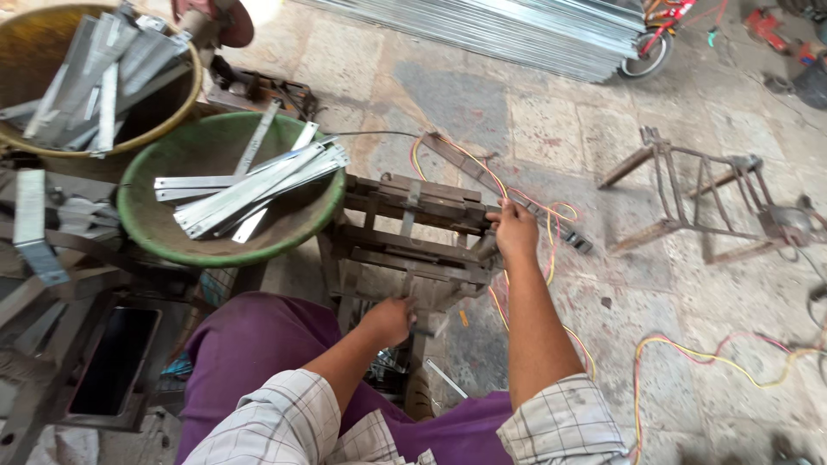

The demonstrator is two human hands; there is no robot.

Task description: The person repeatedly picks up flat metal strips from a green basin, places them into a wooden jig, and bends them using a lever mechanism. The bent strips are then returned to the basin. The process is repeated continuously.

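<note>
Both hands are placed on the metal frame (413,232): right hand (515,231) gripping its far end, left hand (389,320) closed low at its near side.

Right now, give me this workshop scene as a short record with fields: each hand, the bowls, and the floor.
Left hand: low on the metal press frame, gripping a part too small to tell
Right hand: on the frame's right end
Green bowl: holds flat metal strips
Yellow bowl: holds more strips, piled
Floor: red and yellow wires, a rusty metal stand
</note>
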